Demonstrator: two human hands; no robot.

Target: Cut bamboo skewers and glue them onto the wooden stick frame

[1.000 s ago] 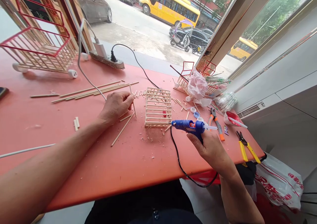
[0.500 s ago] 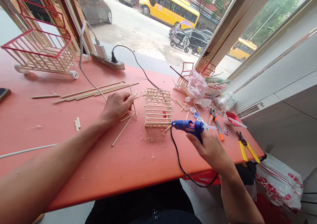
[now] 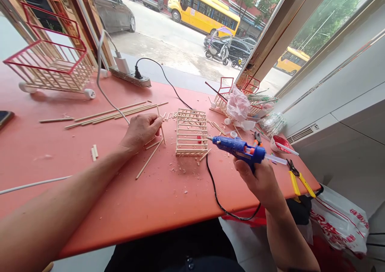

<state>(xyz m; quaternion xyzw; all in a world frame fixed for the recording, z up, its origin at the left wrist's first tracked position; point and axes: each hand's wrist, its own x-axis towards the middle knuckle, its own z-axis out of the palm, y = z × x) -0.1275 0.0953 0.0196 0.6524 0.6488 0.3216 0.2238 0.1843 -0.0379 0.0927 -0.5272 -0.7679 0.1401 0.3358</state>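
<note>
My left hand (image 3: pixel 143 130) is closed, pinching a thin wooden stick (image 3: pixel 163 132) that slants across its fingertips. Other loose sticks (image 3: pixel 148 159) lie by that hand. With fingers wrapped round its handle, my right hand (image 3: pixel 261 183) holds a blue hot glue gun (image 3: pixel 237 147). A clear glue stick (image 3: pixel 276 159) pokes out of the gun's back, and its nozzle is at the right edge of a small slatted wooden frame (image 3: pixel 191 143). That frame stands on the table between my hands. Whether the nozzle touches it I cannot tell.
A finished-looking mini cart of sticks with red edging (image 3: pixel 51 63) stands back left. A power strip (image 3: pixel 132 78) lies by the window. Yellow-handled pliers (image 3: pixel 300 181), a red-lined cup (image 3: pixel 281 144) and a pink plastic bag (image 3: pixel 238 103) are at the right. Black cord (image 3: pixel 214 183) hangs over the front edge.
My right hand has lifted the glue gun and shifted it slightly right, now covering more of the orange-handled pliers. The left hand still pinches its stick in nearly the same place.
</note>
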